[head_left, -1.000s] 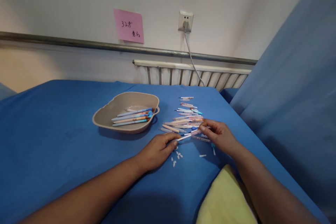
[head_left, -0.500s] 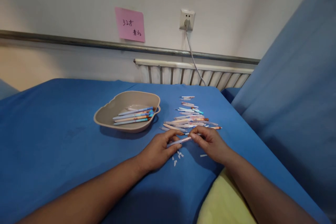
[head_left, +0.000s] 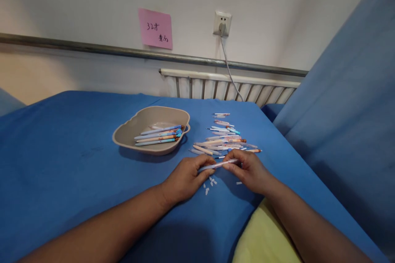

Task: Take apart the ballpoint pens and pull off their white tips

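Note:
My left hand and my right hand both pinch one pale pen, held level between them just above the blue sheet. Behind the hands lies a loose pile of pens and pen parts. A beige tray to the left holds several assembled pens. A few small white caps lie on the sheet under the held pen.
A yellow cushion sits at the bottom right by my right forearm. A blue padded surface rises on the right. Behind stand a radiator, a wall socket with a cable and a pink note.
My right hand has moved left from the pile with a pen part, and both hands now hold one pen between them. The left hand has stayed nearly in place.

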`<action>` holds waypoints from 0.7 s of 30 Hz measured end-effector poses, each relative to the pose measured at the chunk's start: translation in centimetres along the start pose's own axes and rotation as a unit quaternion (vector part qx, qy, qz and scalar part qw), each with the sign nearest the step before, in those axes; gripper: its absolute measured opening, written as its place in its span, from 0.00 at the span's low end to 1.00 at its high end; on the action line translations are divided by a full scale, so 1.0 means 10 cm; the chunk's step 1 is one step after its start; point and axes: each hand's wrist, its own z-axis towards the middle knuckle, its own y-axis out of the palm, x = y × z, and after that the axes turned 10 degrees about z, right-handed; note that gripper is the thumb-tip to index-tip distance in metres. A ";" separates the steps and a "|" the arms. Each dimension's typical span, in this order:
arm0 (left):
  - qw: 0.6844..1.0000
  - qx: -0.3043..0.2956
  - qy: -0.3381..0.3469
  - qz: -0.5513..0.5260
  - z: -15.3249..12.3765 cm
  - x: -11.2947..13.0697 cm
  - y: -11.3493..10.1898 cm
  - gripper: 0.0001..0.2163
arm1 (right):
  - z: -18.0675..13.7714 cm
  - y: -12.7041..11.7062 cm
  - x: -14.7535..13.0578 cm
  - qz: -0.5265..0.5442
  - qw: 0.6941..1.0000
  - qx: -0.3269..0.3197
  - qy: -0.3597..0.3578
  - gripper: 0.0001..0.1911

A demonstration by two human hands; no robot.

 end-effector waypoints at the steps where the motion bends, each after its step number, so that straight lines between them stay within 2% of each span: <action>1: 1.000 0.001 0.003 0.008 0.00 0.00 0.00 0.09 | 0.00 0.00 0.01 -0.001 1.000 -0.001 0.004 0.04; 8: 1.000 0.004 0.010 0.009 -0.01 0.03 -0.02 0.09 | 0.01 0.01 0.04 0.012 1.000 -0.004 -0.001 0.06; 15: 0.989 -0.050 -0.069 -0.124 0.00 0.00 0.03 0.10 | -0.02 -0.01 -0.01 0.003 0.999 -0.012 -0.049 0.06; 17: 0.993 -0.031 -0.057 -0.099 0.00 0.00 0.03 0.09 | -0.02 -0.01 0.00 0.000 0.999 -0.009 -0.049 0.06; 21: 1.000 0.009 0.008 0.022 -0.03 0.04 -0.02 0.08 | -0.01 0.00 0.01 -0.010 0.999 -0.006 -0.039 0.06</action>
